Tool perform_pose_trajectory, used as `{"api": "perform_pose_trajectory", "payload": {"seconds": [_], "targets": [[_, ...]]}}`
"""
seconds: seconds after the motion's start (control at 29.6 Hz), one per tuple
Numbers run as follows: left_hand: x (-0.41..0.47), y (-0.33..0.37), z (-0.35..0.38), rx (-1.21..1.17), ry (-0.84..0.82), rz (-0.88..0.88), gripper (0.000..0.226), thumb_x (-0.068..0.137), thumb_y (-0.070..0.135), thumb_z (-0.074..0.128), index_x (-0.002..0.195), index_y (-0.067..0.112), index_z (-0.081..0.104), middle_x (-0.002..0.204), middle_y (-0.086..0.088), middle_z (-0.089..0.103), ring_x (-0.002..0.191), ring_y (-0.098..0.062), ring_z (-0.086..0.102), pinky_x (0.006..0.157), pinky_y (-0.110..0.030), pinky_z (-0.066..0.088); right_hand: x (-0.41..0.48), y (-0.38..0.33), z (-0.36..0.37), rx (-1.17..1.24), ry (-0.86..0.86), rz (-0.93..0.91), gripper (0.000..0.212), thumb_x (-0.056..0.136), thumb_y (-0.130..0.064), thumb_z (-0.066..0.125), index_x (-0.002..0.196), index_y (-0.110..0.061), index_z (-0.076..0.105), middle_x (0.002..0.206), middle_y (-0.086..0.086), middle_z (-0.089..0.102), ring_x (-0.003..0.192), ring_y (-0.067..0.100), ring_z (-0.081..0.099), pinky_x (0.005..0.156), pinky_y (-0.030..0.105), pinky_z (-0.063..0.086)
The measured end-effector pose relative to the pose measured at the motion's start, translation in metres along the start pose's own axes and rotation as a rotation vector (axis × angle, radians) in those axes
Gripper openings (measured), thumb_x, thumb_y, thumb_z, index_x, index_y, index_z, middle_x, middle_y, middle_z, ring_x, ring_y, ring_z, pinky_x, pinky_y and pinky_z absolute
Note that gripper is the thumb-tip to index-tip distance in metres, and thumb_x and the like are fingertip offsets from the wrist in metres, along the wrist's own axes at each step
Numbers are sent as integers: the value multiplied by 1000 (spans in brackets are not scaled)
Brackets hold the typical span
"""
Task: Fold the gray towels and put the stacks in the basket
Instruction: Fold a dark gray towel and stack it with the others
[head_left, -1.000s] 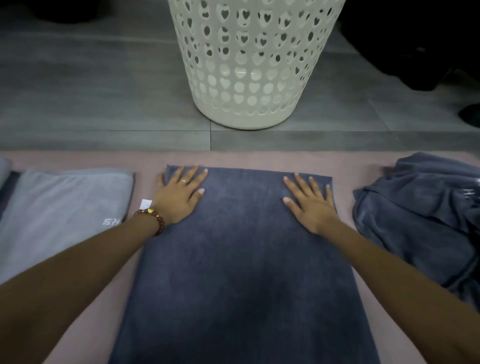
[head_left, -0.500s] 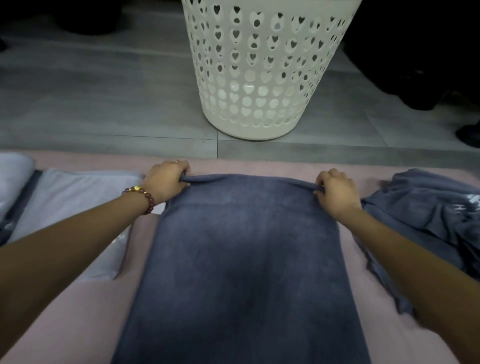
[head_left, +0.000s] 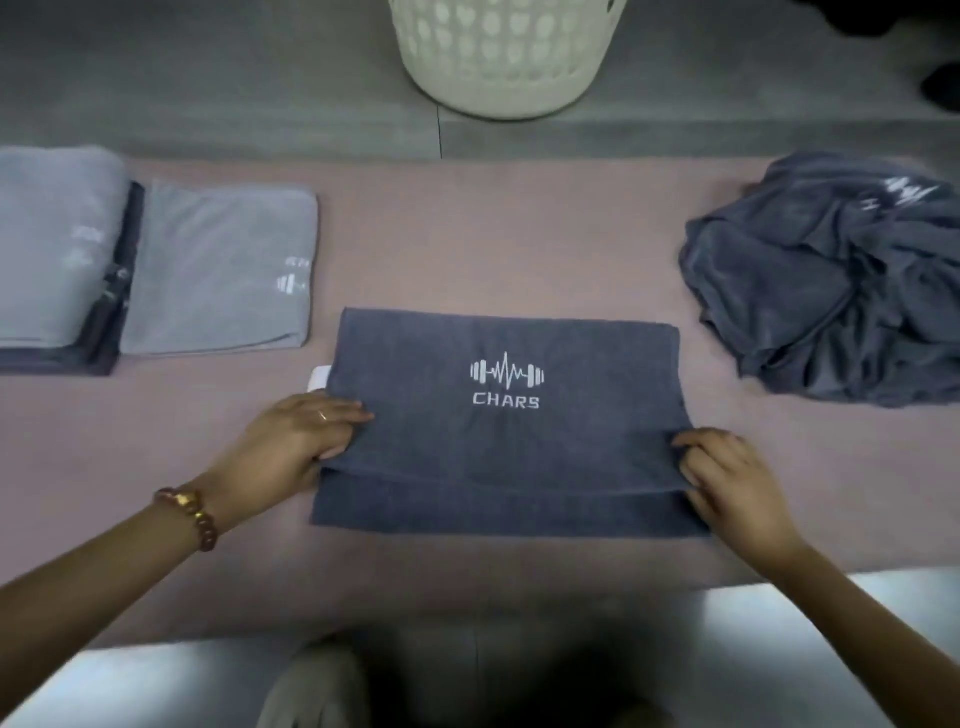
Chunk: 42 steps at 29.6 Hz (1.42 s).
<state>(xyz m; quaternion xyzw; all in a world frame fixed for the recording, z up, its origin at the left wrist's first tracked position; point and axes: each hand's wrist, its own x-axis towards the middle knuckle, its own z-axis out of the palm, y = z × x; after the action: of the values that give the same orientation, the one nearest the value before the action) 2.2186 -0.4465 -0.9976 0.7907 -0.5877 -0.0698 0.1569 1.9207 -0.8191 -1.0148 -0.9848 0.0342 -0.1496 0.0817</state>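
Gray towel now doubled, logo upward

- The left hand lay knuckles up, fingers and thumb pinching the left edge of the dark towel.
- The right hand mirrored it, fingers curled on the right edge.
- Both bare forearms angled inward.

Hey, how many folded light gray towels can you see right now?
2. One light gray towel sits far left atop a darker stack; a second light gray towel lies just right of it, flat on the mat. More may be hidden underneath.
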Motion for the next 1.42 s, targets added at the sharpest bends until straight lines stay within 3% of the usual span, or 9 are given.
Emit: {"api": "perform_pose_trajectory", "payload": {"seconds": [0.14,0.27,0.37,0.54,0.78,1.08,1.22,1.32,1.42], "targets": [[-19,13,29,-87,-8,-107,57,53,-10,62,70,31,26,115,-7,64,104,-32,59,85,-37,48,-24,-13,13,94,-79,169,11,74,-20,47,83,-17,42,109,17,61,98,29,47,79,33,36],[-14,21,18,-137,75,-132,36,54,-4,45,78,23,40,80,-2,51,75,-26,48,65,-32,36,-16,-15,2,127,-50,117,4,77,-14,46,77,-10,48,113,18,63,101,27,49,76,29,40],[-18,25,9,-119,78,-15,23,61,4,34,75,11,50,77,-5,52,75,-21,42,65,-31,37,-18,-14,-13,80,28,63,3,77,-13,46,75,-11,47,110,15,65,102,26,52,71,29,42],[-36,33,19,-26,-9,55,15,63,9,32,69,22,35,70,2,46,72,-17,41,57,-26,33,-39,-16,-8,61,-28,4,2,76,-12,46,76,-14,45,110,10,62,99,23,52,60,29,53],[-40,34,20,29,-7,59,12,65,10,32,66,20,39,69,-1,48,72,-20,43,56,-29,35,-51,-28,1,111,-44,126,4,73,-14,45,72,-11,48,113,12,63,104,20,51,64,26,50],[-47,34,19,38,-45,56,13,69,9,38,71,19,46,75,3,49,77,-16,45,53,-29,40,-45,-22,-3,6,-65,88,15,66,-13,45,67,-3,56,104,12,64,94,20,51,53,30,53],[-48,36,22,9,-75,2,16,63,10,41,71,23,43,75,5,49,77,-14,45,50,-29,41,-48,-27,-2,3,-59,84,4,64,-6,53,65,-3,55,109,6,57,94,20,50,57,29,51],[-49,38,18,-10,-175,-32,13,60,17,43,70,25,44,73,8,48,72,-11,45,53,-24,37,-49,-25,3,67,-119,198,26,51,13,67,60,-4,50,109,11,62,97,21,49,61,33,52],[-47,41,6,13,-230,-54,9,63,30,46,68,26,52,70,10,54,66,-15,54,57,-24,39,-43,-24,2,204,-111,325,22,54,15,54,54,-7,52,104,12,62,95,27,52,75,30,45]]}}
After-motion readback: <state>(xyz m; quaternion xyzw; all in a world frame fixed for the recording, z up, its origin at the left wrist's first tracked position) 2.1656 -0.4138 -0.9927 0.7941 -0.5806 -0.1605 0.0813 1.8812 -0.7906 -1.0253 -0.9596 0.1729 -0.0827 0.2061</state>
